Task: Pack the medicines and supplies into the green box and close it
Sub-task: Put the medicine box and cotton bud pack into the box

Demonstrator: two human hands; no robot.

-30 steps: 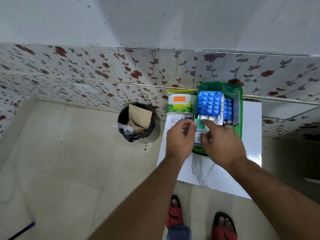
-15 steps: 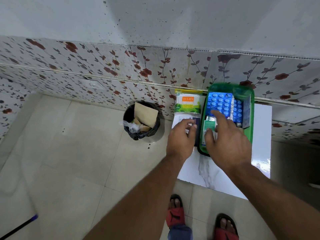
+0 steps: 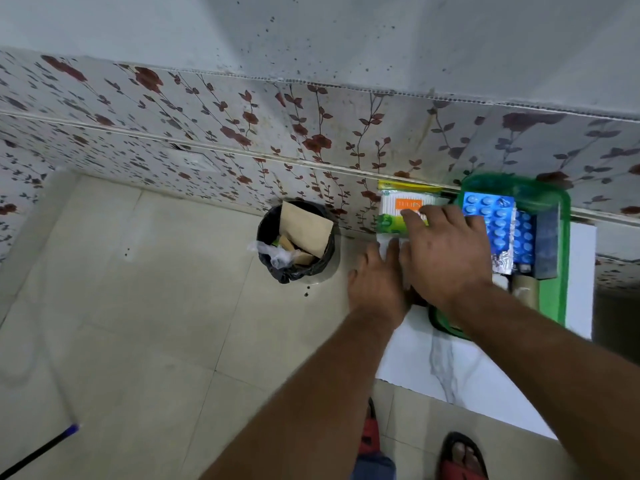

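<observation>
The green box [image 3: 561,292] stands open on a white table [image 3: 478,372] against the tiled wall. Inside it lie blue blister packs [image 3: 488,211], a dark blue carton [image 3: 547,244] and a tan roll [image 3: 526,289]. A pack of cotton swabs [image 3: 394,211] with an orange label lies left of the box. My right hand [image 3: 446,258] reaches across the box's left side, its fingertips on the swab pack, fingers spread. My left hand [image 3: 377,282] rests flat at the table's left edge, touching a white paper item [image 3: 388,245] that the hands mostly hide.
A black bin [image 3: 294,247] with brown paper and plastic stands on the floor, left of the table, by the wall. A black stick with a blue tip [image 3: 38,448] lies at the lower left. My feet in red sandals [image 3: 464,459] are below the table edge.
My right hand has left the inside of the green box and moved left onto the swab pack. The left hand has stayed on the white item. The camera has swung left.
</observation>
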